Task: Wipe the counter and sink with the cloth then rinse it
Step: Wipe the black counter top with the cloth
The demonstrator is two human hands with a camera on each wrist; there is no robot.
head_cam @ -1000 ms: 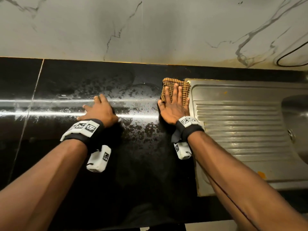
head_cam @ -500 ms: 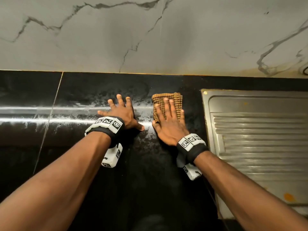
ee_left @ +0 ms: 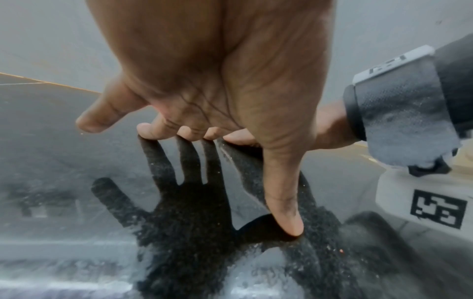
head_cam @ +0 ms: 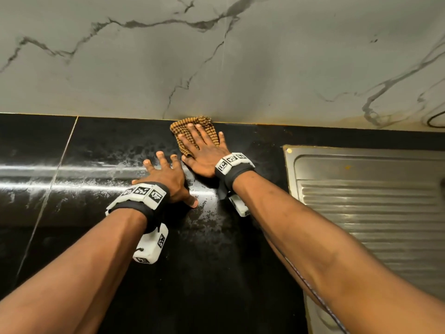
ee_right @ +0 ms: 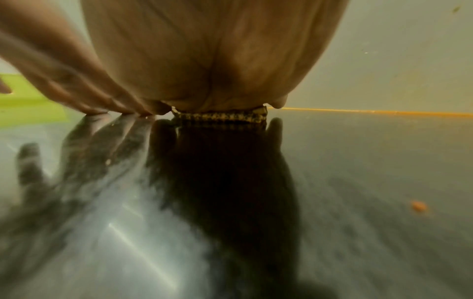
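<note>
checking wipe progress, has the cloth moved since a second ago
Yes. The cloth has gone left, away from the sink, and back to the wall.

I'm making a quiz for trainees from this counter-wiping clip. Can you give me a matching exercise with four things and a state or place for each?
Things:
1. cloth
2. left hand
3. right hand
4. sink drainboard

States or places:
A. ribbed steel, at the right
B. fingers spread, bare on the wet black counter
C. checked brown, against the marble wall
D. pressing flat on the cloth

Pairs: 1-C, 2-B, 3-D, 4-A
</note>
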